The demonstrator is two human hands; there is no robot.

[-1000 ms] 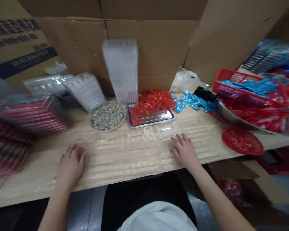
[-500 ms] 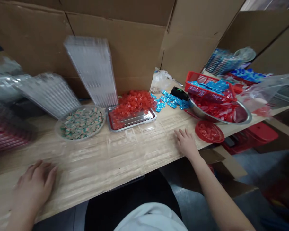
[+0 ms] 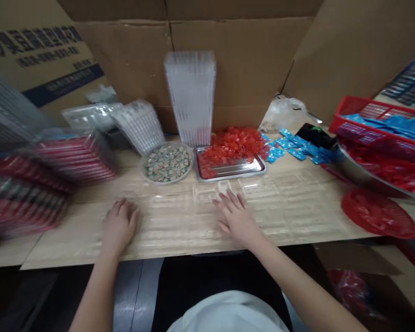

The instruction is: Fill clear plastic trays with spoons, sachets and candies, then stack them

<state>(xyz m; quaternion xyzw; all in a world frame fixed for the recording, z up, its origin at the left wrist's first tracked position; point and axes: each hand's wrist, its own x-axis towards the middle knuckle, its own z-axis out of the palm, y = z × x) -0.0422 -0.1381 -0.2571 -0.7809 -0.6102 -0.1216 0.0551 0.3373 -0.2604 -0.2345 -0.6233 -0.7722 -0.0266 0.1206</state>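
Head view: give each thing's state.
Left hand: open
Right hand: open
Spread clear trays: lying flat
Tall clear-tray stack: upright
Round clear dish: filled
Metal tray: bearing red pieces
Loose blue packets: scattered
Rectangular red basket: holding blue packets
Steel bowl: holding red items
Round red basket: holding red pieces
Red packs: stacked

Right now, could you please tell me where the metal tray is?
In the head view, the metal tray sits slightly right of centre, between the round tub and the blue packets, just beyond the right hand.
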